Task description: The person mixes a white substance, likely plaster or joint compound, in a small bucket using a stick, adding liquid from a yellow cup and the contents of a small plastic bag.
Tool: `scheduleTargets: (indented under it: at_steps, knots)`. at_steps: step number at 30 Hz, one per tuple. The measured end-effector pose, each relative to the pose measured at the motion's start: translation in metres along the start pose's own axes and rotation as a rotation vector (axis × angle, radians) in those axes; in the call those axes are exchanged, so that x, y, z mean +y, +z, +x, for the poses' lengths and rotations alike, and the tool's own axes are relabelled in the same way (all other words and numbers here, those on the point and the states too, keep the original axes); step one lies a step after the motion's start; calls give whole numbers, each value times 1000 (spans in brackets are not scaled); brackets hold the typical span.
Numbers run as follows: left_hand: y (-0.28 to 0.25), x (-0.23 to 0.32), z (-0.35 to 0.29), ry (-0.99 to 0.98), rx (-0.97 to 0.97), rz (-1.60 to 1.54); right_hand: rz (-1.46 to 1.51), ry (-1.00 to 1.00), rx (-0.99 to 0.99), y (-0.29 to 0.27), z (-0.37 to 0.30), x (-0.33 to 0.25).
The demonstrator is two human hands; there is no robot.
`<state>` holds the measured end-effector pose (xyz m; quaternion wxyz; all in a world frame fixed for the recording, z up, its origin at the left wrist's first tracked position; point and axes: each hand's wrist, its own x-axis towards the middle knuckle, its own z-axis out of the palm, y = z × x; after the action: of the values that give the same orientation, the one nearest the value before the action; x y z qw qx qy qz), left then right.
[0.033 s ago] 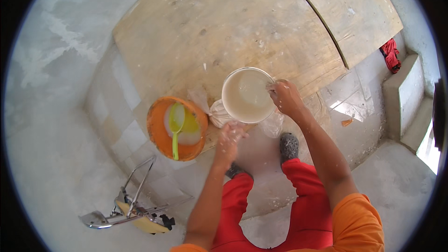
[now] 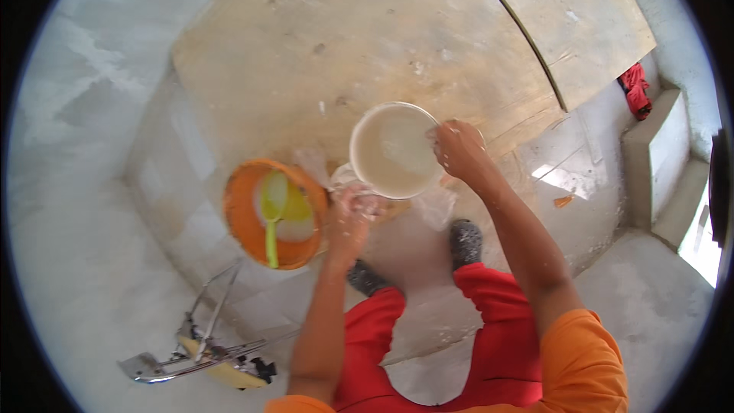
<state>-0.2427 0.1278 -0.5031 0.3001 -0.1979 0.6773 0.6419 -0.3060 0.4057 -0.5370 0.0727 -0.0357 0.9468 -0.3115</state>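
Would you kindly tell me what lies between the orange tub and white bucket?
A pale plastic bag, partly hidden by the left hand, as the head view shows.

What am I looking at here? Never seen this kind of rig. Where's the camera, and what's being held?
No machine here, just two bare hands. The camera is a wide fisheye worn on the head, looking down, so straight edges bend toward the rim. Picture left is the wearer's left.

The right hand appears to grip the right rim of a white bucket with pale liquid inside. The left hand is blurred, near the bucket's lower left; I can't tell whether it holds anything.

Large wooden boards stretch out beyond. I can't tell whether the bucket rests on them. To the left is an orange tub with a green scoop in it.
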Motion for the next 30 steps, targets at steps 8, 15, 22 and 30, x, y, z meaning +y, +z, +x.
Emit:
scheduleTargets:
  at_steps: [8, 15, 22, 30]
  knots:
    - [-22, 50, 43, 222, -143, 756, -751, -242, -41, 20, 42, -28]
    - [-47, 49, 65, 405, -88, 914, -876, -312, -107, 2, 77, -65]
    - [-105, 55, 45, 341, 318, 789, -476, -511, 37, -82, 37, -114]
    - [-246, -66, 34, -96, 569, 837, -48, -561, -36, -79, 23, -202]
